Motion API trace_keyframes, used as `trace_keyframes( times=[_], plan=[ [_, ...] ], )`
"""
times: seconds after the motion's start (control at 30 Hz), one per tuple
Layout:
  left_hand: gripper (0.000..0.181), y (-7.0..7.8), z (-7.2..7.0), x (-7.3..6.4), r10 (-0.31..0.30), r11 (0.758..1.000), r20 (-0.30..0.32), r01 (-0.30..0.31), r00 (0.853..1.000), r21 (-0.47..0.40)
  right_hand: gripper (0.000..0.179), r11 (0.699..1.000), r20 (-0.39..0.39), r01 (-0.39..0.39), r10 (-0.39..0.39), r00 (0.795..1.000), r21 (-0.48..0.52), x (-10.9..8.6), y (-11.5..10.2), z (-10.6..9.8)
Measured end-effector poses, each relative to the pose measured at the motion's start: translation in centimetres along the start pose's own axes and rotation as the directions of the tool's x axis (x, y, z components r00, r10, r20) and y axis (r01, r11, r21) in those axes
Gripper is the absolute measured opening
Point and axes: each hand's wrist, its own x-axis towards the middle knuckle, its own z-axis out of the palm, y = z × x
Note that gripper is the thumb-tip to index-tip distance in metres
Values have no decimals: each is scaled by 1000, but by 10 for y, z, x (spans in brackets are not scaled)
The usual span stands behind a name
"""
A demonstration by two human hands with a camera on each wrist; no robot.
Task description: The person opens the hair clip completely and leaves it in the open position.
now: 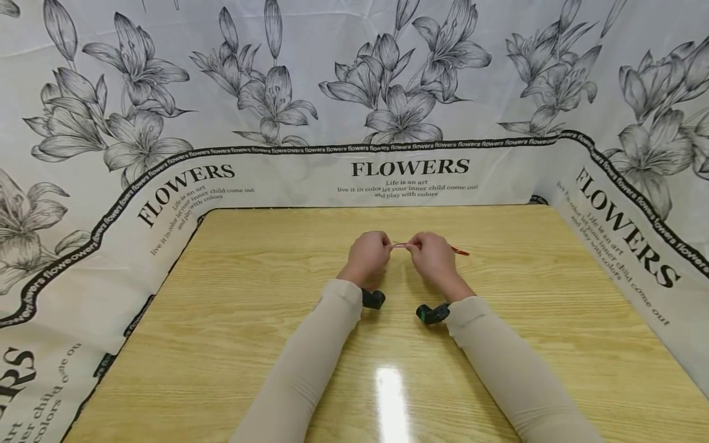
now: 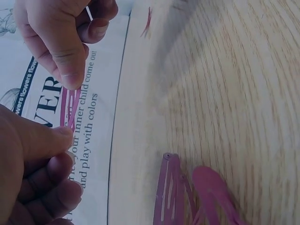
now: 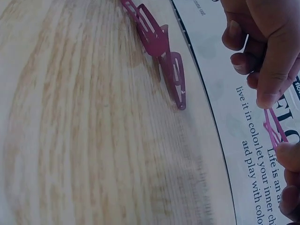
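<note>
Between the two hands is a small pink snap hair clip [image 1: 400, 245], held just above the table towards its far side. My left hand [image 1: 368, 253] pinches one end with thumb and fingers; my right hand [image 1: 434, 258] pinches the other end. In the left wrist view the clip's slim strips [image 2: 71, 105] show between the thumbs, and both its ends are covered by fingers. Seen from the right wrist, the strips [image 3: 274, 125] stand slightly apart. More pink snap clips [image 2: 169, 187] lie in a loose cluster on the table, hidden from the head view.
To the right of my right hand lies a thin red item [image 1: 461, 251], its kind unclear. The wood-grain table [image 1: 249, 320] is bordered by a flower-printed cloth [image 1: 299, 175] at the back and sides. A dark wrist camera [image 1: 432, 314] sits at each sleeve cuff.
</note>
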Motion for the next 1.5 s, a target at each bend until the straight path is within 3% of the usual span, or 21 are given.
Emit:
trace_keyframes(
  times=[0.23,0.57,1.5],
  plan=[
    [19,-9,2,-1,10,1000,-11,-11,1000,-24,21,1000,19,13,-13,1000,12,-1,-3,5],
    [22,-20,-3,-6,35,999,26,-35,999,-25,19,999,58,-15,13,998,29,0,-9,10],
    [23,-39,-6,-11,39,999,123,-35,992,-38,16,998,132,39,-45,990,47,2,-10,24]
  ],
)
